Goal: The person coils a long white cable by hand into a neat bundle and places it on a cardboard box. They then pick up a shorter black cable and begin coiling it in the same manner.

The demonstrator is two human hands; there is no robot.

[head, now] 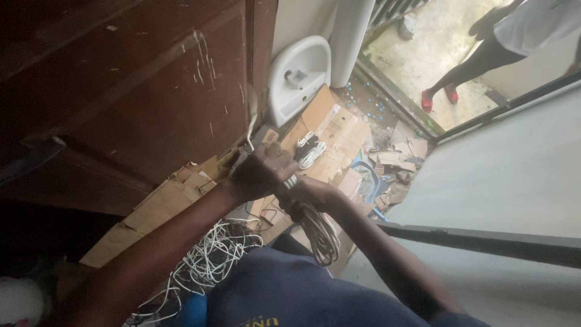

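From my head camera, the dark brown wooden door (139, 91) fills the upper left, its face scratched and scuffed, and I place everything else against it. Just past its right edge a white ceramic washbasin (299, 75) leans on the floor, with a pale rolled sheet (351, 36) standing beside it. Below the door, flattened cardboard (169, 203) covers the floor and runs on to the right toward a glass doorway, where bits of torn card and small blue specks lie scattered. Beyond that glass, far right of the door, another person stands on bare concrete in red shoes (439, 97). A small coiled bundle of wire (310, 148) rests on the cardboard near the basin.

My left hand (260, 172) is clenched at the door's lower right corner, gripping a white cable (251, 130) that climbs the door's edge. My right hand (302, 197) sits just beside it — touching or nearly so — closed around a hank of grey-white wires (321, 233) that droops from my fist in a loop toward my lap. Under my left forearm, below the door, a loose tangle of white wire (212, 257) sprawls over the cardboard — well apart from both fists. My dark blue shirt (284, 297) fills the bottom of the view.
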